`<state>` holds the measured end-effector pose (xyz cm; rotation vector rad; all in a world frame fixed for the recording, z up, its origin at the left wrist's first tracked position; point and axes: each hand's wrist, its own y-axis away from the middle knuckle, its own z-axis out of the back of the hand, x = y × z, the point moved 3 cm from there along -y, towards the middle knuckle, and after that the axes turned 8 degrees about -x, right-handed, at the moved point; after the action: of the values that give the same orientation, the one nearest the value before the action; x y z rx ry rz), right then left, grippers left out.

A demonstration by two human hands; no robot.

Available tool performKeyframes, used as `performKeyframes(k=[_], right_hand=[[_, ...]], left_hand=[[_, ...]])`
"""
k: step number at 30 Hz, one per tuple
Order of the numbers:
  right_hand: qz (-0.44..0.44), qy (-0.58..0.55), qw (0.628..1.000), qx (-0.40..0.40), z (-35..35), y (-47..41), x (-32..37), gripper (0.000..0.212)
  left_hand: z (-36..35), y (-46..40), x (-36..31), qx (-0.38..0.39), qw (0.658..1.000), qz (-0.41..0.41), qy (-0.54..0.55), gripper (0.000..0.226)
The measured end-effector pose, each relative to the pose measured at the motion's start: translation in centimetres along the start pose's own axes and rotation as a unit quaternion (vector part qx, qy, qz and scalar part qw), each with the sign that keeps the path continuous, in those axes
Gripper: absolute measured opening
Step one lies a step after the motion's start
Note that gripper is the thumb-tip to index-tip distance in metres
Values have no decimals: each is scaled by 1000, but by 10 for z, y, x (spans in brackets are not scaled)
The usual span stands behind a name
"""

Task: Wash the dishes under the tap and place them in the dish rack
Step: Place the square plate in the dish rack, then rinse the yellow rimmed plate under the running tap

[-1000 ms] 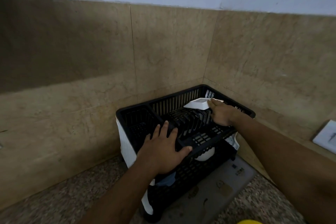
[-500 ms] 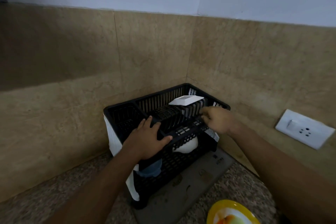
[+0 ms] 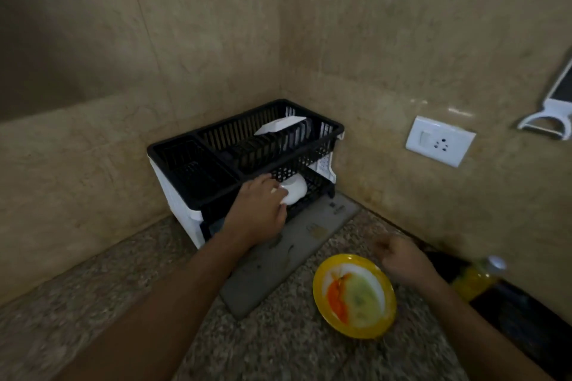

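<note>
A black two-tier dish rack (image 3: 173,153) with white sides stands in the counter corner. A white square plate (image 3: 278,126) leans in its upper slots. On the lower tier lies a white bowl (image 3: 295,191), and my left hand (image 3: 258,210) rests against its left side with fingers on it. My right hand (image 3: 402,260) hovers blurred above the counter, fingers loosely curled with nothing in them, just right of a yellow-rimmed dirty plate (image 3: 354,295) smeared orange and green.
A grey drain mat (image 3: 291,250) lies under and in front of the rack. A yellow bottle (image 3: 476,277) stands at the right by the wall. A white socket (image 3: 439,141) and a hanging white peeler (image 3: 554,108) are on the tiled wall.
My left hand dropped from the rack's upper rim to the white bowl on the lower tier. My right hand let go of the white plate and drew back to beside the yellow plate.
</note>
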<state>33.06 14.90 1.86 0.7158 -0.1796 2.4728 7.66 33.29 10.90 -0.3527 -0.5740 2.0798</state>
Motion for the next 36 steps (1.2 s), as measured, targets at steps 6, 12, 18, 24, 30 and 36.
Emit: performKeyframes(k=[6,12,18,24,30,36], right_hand=[[-65,-7,995,72,-79,17,-115,48],[-104,-109,987,46,-60,57,-57,45],[-149,-180,972,11,-50,70,-49,29],[-179,-230,956,-39,-30,106,-77,24],[-195,-255,942,-99,22,186,-131,22],[-230,-304,916,-130,75,284,-219,25]], left_hand=[[-85,46,-54,231,962,105,98,49],[-150,73,-80,375,878,212,209,25],[-157,69,-92,345,880,226,236,36],[-145,68,-121,284,888,218,290,42],[-119,91,-215,285,815,277,421,30],[-100,122,-367,267,707,338,561,18]])
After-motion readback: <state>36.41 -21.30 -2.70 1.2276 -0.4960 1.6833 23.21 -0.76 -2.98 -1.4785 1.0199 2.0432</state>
